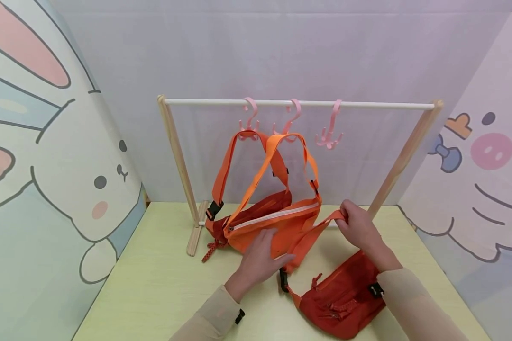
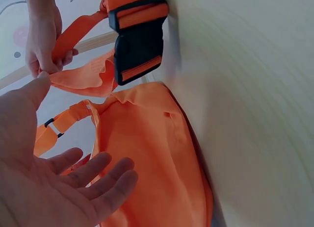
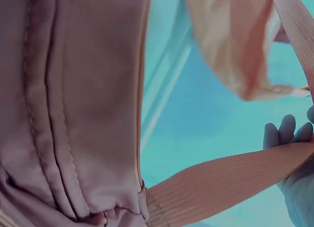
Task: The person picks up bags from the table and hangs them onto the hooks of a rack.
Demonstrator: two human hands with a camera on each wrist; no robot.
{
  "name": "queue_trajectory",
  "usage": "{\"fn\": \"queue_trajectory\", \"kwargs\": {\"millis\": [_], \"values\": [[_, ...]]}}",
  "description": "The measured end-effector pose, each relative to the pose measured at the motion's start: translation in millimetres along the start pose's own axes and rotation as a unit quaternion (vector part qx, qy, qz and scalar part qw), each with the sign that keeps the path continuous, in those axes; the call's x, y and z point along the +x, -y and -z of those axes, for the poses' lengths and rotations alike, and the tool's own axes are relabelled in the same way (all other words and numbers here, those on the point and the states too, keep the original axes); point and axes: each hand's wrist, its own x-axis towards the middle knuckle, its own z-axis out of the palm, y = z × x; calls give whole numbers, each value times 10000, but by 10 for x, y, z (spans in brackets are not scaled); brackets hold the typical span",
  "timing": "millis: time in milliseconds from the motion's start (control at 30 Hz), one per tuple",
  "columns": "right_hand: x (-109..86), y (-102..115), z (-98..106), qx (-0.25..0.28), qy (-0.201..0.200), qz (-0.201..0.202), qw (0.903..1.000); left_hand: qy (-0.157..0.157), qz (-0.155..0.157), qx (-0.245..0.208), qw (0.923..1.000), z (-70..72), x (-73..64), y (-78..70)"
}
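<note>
My right hand grips the orange strap of a dark red waist bag and holds it raised. That bag hangs tilted below my right forearm, its lower part close over the table; its black buckle shows large in the left wrist view. My left hand has its fingers spread, in front of a bright orange waist bag, and holds nothing. In the left wrist view its thumb tip overlaps the strap. The bright orange bag and another red waist bag hang by their straps from pink hooks.
A rack with a white rod and wooden legs stands at the table's back. A left pink hook and a middle one carry bags; the right pink hook carries nothing. Cartoon-printed walls flank the pale table.
</note>
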Motion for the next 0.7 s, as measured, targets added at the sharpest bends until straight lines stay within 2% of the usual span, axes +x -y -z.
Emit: {"fn": "queue_trajectory", "kwargs": {"millis": [200,333,433,567,700], "values": [[46,248,19,58,-283,525,9982,156,-96,-672,9976,-21,30,-121],[92,384,14,126,-499,983,9938,224,-122,-1153,9930,-68,68,-194],[118,464,-3,29,-666,1240,9900,256,-104,-1336,9906,-99,95,-246],[135,551,-46,66,-691,1405,9876,308,-76,-1615,9864,-124,131,-307],[136,644,-87,262,-558,1401,9882,339,-35,-2012,9790,-138,162,-345]]}}
